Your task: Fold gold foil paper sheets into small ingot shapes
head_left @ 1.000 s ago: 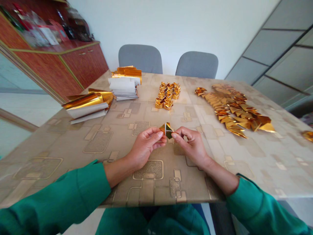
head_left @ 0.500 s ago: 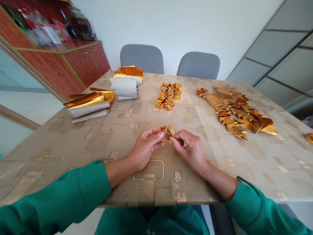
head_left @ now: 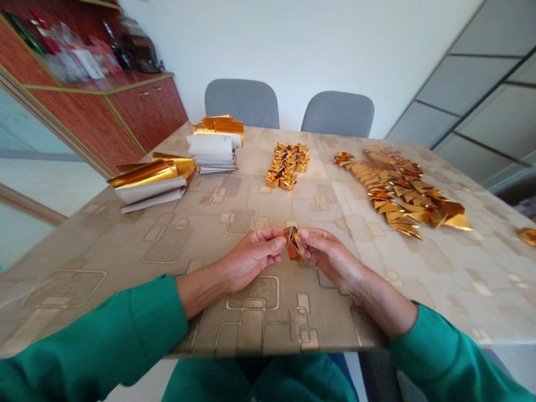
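Note:
A small piece of folded gold foil paper is held above the near middle of the table, its pale inner edges showing. My left hand pinches its left side between thumb and fingers. On the other side, my right hand grips it, thumb near the top edge and fingers partly hidden behind. Beyond my hands stand several finished-looking gold paper ingots in close rows. A wide spread of flat, pointed gold folded papers lies to the right.
A stack of gold-and-white paper sheets and a curled bundle of gold paper lie at the left. One gold piece is at the right edge. Two grey chairs stand behind the patterned table; a wooden cabinet is far left.
The folded gold paper has turned more upright and come slightly nearer. My right hand has shifted its grip, its thumb moving up to the paper's top right edge.

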